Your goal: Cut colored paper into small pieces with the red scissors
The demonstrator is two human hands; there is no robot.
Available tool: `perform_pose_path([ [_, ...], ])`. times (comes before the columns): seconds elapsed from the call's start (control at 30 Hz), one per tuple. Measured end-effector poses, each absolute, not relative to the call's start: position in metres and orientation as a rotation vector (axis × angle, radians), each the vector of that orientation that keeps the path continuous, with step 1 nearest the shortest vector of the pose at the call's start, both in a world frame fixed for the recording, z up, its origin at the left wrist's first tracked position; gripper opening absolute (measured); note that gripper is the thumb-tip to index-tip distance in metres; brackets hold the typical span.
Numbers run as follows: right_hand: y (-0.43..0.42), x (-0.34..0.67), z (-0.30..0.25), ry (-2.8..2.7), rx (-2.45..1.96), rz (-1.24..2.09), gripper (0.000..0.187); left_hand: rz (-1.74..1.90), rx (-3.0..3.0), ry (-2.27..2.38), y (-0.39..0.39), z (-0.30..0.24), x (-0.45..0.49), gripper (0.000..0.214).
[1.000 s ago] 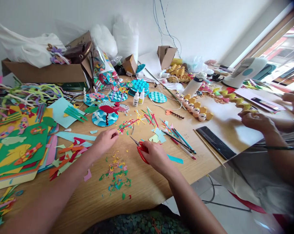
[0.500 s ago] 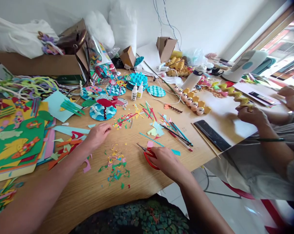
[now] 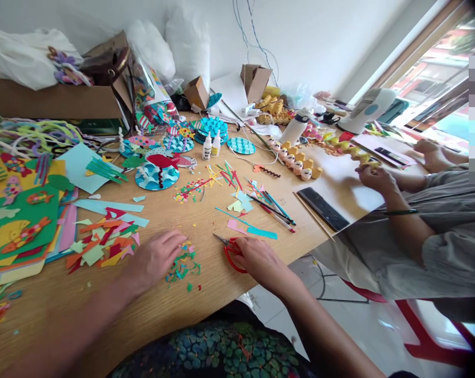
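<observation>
My right hand is closed around red-handled scissors that lie low on the wooden table, blades pointing left. My left hand rests palm down on the table with fingers stretched out, its fingertips at a small heap of green, red and yellow paper snippets. A pile of larger coloured paper offcuts lies just left of that hand. A pink and a teal paper strip lie beyond the scissors.
Stacked coloured paper with fish shapes fills the left. Blue paper discs, two glue bottles, pencils and a black ruler lie further back. Cardboard boxes line the wall. Another person's hands work at the right.
My left hand has slid back toward me and down onto the snippet heap. My right hand with the scissors stayed near the table edge. The camera view shifted right.
</observation>
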State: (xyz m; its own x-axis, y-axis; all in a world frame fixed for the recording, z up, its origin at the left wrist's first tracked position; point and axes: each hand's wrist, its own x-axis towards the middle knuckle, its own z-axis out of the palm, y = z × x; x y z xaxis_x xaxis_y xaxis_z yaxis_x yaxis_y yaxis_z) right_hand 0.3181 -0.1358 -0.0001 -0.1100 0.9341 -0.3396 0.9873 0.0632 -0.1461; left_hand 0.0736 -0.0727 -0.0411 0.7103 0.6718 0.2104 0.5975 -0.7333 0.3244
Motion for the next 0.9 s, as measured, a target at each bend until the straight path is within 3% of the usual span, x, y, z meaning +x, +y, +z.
perform_pose_path([
  [0.17,-0.140,0.316,-0.007,2.207,2.029,-0.496,0.020,0.386,2.960,0.630,-0.117,-0.054,0.076,0.040],
  [0.33,-0.146,0.316,-0.016,2.243,2.122,-0.459,0.022,0.180,3.050,0.391,-0.137,-0.071,0.075,0.066],
  [0.9,-0.148,0.315,-0.024,2.276,2.211,-0.418,0.024,0.395,3.197,0.873,-0.094,-0.097,0.055,0.058],
])
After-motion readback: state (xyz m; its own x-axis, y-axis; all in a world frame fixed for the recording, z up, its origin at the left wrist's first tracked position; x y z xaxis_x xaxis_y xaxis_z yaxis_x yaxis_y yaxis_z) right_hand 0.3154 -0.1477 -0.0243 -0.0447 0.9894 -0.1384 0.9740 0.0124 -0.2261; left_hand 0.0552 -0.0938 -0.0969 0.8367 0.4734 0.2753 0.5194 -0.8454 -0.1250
